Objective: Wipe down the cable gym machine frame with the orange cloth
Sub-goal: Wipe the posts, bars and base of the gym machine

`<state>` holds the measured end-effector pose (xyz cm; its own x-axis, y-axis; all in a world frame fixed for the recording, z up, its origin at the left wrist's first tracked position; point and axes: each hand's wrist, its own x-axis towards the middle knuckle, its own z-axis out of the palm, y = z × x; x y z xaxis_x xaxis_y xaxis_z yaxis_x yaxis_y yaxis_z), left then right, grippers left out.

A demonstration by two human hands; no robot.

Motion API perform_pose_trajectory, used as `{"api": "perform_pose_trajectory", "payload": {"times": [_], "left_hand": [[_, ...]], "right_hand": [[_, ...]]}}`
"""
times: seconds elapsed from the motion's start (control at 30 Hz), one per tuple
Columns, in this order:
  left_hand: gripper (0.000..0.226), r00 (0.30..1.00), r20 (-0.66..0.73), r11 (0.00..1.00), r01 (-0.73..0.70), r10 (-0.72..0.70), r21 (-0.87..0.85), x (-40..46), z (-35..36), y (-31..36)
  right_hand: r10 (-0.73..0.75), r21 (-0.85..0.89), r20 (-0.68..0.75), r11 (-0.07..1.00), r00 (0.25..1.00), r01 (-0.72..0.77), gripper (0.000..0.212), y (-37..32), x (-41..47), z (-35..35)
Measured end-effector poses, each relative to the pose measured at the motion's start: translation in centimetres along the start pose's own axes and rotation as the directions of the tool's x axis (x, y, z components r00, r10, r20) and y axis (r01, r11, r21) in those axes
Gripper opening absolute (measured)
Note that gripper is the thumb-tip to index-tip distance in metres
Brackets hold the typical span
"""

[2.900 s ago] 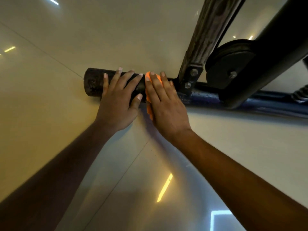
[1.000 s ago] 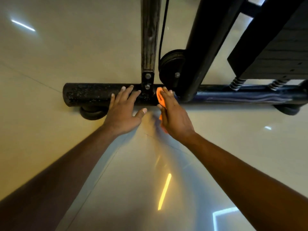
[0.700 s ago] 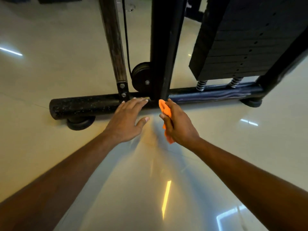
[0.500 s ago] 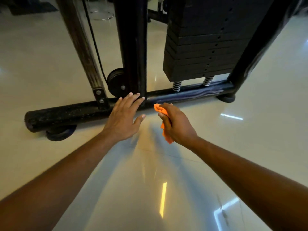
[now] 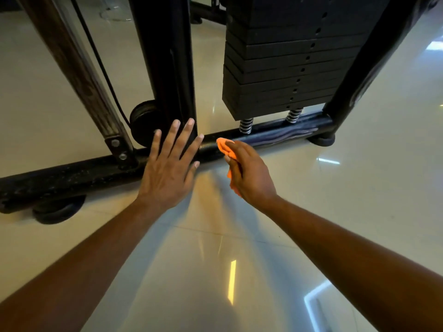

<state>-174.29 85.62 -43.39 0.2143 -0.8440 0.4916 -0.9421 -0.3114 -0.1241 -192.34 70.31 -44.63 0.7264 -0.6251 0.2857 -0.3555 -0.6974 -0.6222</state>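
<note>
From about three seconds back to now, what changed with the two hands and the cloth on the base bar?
Both hands came off the base bar. The right hand lifted the orange cloth off the bar; the left hand, fingers spread, now hovers before the black upright. The view rose, revealing the weight stack. Unchanged: the right hand grips the cloth, and the machine has not moved.

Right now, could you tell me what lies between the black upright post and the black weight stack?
Head view: only bare glossy floor between the black upright post and black weight stack.
</note>
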Motion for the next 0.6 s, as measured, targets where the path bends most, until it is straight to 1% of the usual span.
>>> {"api": "perform_pose_trajectory", "payload": {"times": [0.1, 0.2, 0.27, 0.3, 0.37, 0.4, 0.43, 0.47, 0.5, 0.57, 0.6], "left_hand": [[0.078, 1.000, -0.022, 0.997, 0.019, -0.017, 0.076, 0.4, 2.4, -0.5], [0.081, 0.999, -0.039, 0.994, 0.021, -0.017, 0.105, 0.9, 4.5, -1.1], [0.080, 0.997, -0.069, 0.995, 0.024, -0.018, 0.092, 1.0, 6.0, -1.2], [0.081, 0.996, -0.089, 0.996, 0.029, -0.022, 0.082, 1.0, 6.5, -1.1], [0.086, 0.994, -0.100, 0.997, 0.048, -0.041, 0.063, 1.0, 7.7, -0.8], [0.087, 0.994, -0.100, 0.997, 0.056, -0.050, 0.057, 1.0, 8.1, -0.6], [0.088, 0.994, -0.098, 0.997, 0.061, -0.055, 0.055, 1.0, 8.4, -0.4], [0.088, 0.993, -0.101, 0.997, 0.063, -0.057, 0.053, 1.0, 8.6, -0.3], [0.088, 0.993, -0.102, 0.997, 0.061, -0.055, 0.056, 1.1, 8.8, -0.4], [0.086, 0.993, -0.109, 0.997, 0.050, -0.044, 0.053, 1.3, 9.2, -0.5], [0.084, 0.993, -0.114, 0.998, 0.044, -0.038, 0.050, 1.4, 9.4, -0.7]], "right_hand": [[0.000, -0.074, -0.050, 0.997, 0.999, -0.004, 0.053, 1.1, 2.6, 1.6], [0.021, -0.163, -0.100, 0.986, 0.995, -0.037, 0.052, 2.2, 5.2, 3.4], [0.004, -0.239, -0.077, 0.971, 0.997, -0.022, 0.055, 2.3, 5.9, 5.9], [-0.031, -0.272, -0.040, 0.962, 0.999, 0.019, 0.059, 2.2, 5.8, 7.1], [-0.148, -0.328, 0.040, 0.932, 0.988, 0.152, 0.062, 2.8, 5.2, 8.5], [-0.208, -0.364, 0.059, 0.906, 0.976, 0.215, 0.063, 3.8, 5.2, 8.3], [-0.237, -0.401, 0.063, 0.884, 0.969, 0.242, 0.063, 5.1, 5.5, 7.6], [-0.226, -0.425, 0.045, 0.877, 0.973, 0.223, 0.064, 6.3, 5.8, 6.8], [-0.176, -0.426, -0.002, 0.891, 0.984, 0.158, 0.064, 7.1, 6.2, 6.4], [-0.052, -0.347, -0.122, 0.938, 0.991, 0.007, 0.064, 6.4, 6.2, 7.4], [-0.022, -0.298, -0.160, 0.954, 0.987, -0.027, 0.066, 4.8, 5.9, 8.8]]}}
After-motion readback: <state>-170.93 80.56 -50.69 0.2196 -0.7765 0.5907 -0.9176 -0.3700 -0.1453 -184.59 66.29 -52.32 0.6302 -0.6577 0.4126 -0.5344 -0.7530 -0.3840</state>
